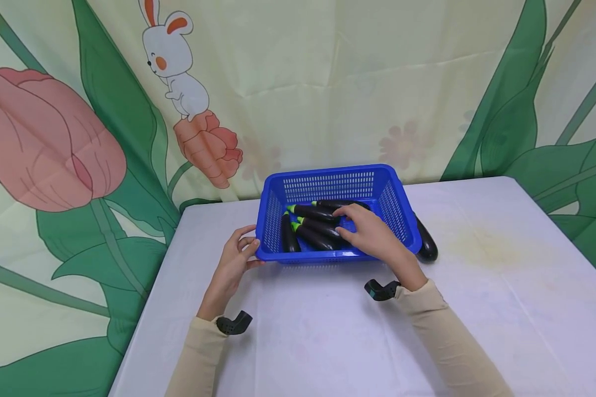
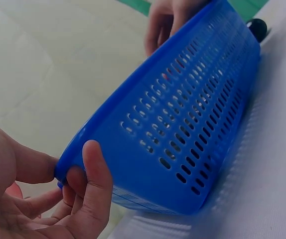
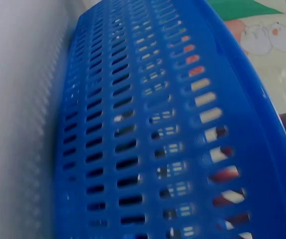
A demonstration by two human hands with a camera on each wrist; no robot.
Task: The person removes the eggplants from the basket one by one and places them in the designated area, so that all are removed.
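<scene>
A blue plastic basket [image 1: 335, 256] with slotted walls stands on the table. Inside it lie several dark eggplants [image 1: 315, 237] with green stem ends. My left hand [image 1: 234, 262] holds the basket's front left corner; in the left wrist view its thumb and fingers pinch the rim [image 2: 90, 132]. Over the front rim, my right hand [image 1: 372, 231] reaches in above the eggplants. Its thumb and index finger are apart near the blunt ends of two eggplants, with blue basket floor showing between them. The basket wall [image 3: 133, 129] hides that hand's fingers in the right wrist view.
Another eggplant [image 1: 427, 242] lies on the table just right of the basket, partly behind its wall. A white cloth covers the table [image 1: 516, 309]. Behind it hangs a curtain [image 1: 298, 99] printed with flowers and a rabbit.
</scene>
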